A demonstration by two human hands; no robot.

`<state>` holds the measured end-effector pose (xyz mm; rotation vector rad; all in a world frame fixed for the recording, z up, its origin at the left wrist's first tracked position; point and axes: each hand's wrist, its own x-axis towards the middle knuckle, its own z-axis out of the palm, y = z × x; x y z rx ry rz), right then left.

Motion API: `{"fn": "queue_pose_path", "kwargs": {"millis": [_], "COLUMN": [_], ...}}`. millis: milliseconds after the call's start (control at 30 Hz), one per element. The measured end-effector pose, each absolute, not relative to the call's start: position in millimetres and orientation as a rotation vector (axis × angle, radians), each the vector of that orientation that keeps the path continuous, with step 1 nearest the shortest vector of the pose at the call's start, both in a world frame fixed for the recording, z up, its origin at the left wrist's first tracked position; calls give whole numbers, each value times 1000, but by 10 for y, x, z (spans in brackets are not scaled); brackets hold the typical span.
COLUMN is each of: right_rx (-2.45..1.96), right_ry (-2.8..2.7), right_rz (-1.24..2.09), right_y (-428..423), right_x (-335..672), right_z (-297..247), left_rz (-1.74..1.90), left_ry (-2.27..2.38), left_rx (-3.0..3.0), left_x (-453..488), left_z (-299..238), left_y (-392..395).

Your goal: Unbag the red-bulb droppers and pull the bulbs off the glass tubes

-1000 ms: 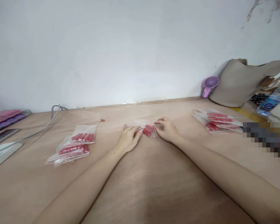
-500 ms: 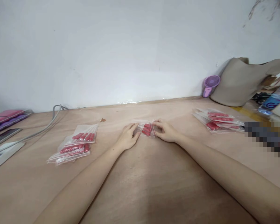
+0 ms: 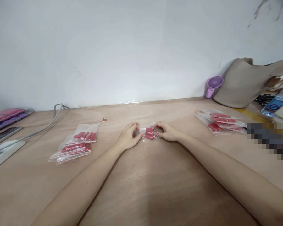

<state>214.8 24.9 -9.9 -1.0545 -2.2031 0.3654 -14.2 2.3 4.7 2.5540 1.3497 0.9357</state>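
Note:
A small clear zip bag of red pieces [image 3: 149, 133] sits at the middle of the brown table [image 3: 146, 182], held between both hands. My left hand [image 3: 128, 137] pinches its left end with curled fingers. At the bag's right end, my right hand [image 3: 168, 132] pinches the bag in the same way. The bag is slightly raised off the table surface.
A pile of the same filled bags [image 3: 76, 144] lies to the left, another pile [image 3: 220, 121] to the right. A grey cable [image 3: 41, 130], a phone [image 3: 4, 135] and pink cases [image 3: 7, 113] are far left. A purple hand fan [image 3: 213, 85] and beige bag [image 3: 244, 83] stand by the wall.
Both hands went from resting flat beside the bag to pinching its two ends, and the bag has lifted a little and shifted toward me.

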Motion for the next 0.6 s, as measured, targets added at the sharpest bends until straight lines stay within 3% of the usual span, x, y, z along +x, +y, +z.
{"fn": "queue_pose_path", "kwargs": {"millis": [133,300,600], "right_rx": [-901,-850,-875], "right_ry": [-2066,-1965,-2039], "right_rz": [889,1211,1096], "right_y": [231,189,144], "right_x": [2137,2097,2010], "right_z": [-98,-69,-61], "left_rz": [834,861,925], "left_ry": [1346,1362,1384], "left_rx": [2443,2433,2481], "left_x": [-138,-133,-138], "left_z": [42,53,32], "left_y": [16,8,24]}}
